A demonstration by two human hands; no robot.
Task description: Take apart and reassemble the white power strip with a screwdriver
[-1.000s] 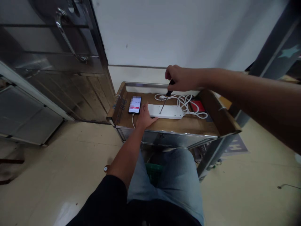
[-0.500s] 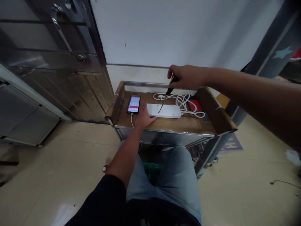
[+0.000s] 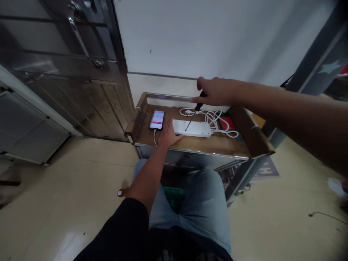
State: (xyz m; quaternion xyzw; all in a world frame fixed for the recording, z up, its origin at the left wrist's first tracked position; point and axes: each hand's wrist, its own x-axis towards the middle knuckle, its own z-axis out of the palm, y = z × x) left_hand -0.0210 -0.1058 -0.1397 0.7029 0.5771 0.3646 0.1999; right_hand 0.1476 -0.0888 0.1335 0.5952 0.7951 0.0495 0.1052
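Note:
A white power strip (image 3: 197,129) lies lengthwise on the cardboard-lined shelf (image 3: 152,141), its face with screw holes turned up. My left hand (image 3: 168,134) grips the strip's left end, thumb along the near side and fingers over the far side. In my right hand (image 3: 214,91) is a screwdriver (image 3: 199,106) with a black handle, held from above. Its thin shaft slants down to the left, and the tip meets a hole near the strip's left part. The strip's white cord (image 3: 214,117) lies coiled at its right end, with the plug (image 3: 187,112) behind the strip.
A lit phone (image 3: 157,120) with a charging cable lies left of my left hand. Behind the cord is a red object (image 3: 227,123). Cardboard flaps edge the shelf's sides. A green basket (image 3: 174,195) stands between my legs, and a bottle (image 3: 122,192) is on the floor.
The whole view has shifted slightly. My right hand's fingers have changed position on the screwdriver handle, one finger now pointing left. The tip stays at the same hole, and my left hand keeps its hold.

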